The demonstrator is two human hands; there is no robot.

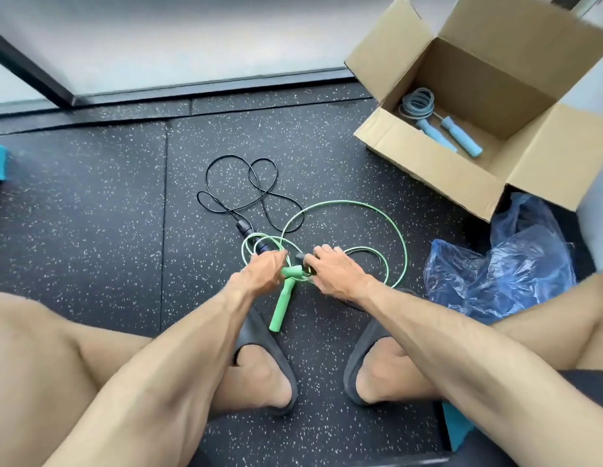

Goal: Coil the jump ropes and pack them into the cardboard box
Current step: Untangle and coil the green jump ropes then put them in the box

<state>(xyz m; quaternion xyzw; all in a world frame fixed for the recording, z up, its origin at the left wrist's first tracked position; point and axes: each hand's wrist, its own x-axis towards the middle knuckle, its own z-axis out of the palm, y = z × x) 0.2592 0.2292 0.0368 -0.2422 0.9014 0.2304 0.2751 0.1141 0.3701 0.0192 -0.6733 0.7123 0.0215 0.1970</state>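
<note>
From my seat at the remote feed, the speckled black rubber floor (91,214) fills the view, with the open brown cardboard box (428,156) at two o'clock, well apart from the hands; a coiled pale blue jump rope (438,129) already lies in it. A crumpled blue plastic bag (495,274) sits at three o'clock. The thin green jump rope (394,237) sprawls in one wide loop at centre, crossing the thin black jump rope (244,226) that trails toward twelve. The left hand (263,271) is curled round the green cord just above its green foam handle (283,301). The right hand (334,271) arches over the crossing, but I cannot tell what it pinches. I judge the green rope is being coiled. To do it well, I would first lift green clear of black, then draw even loops into the left hand, keeping both handles together.
</note>
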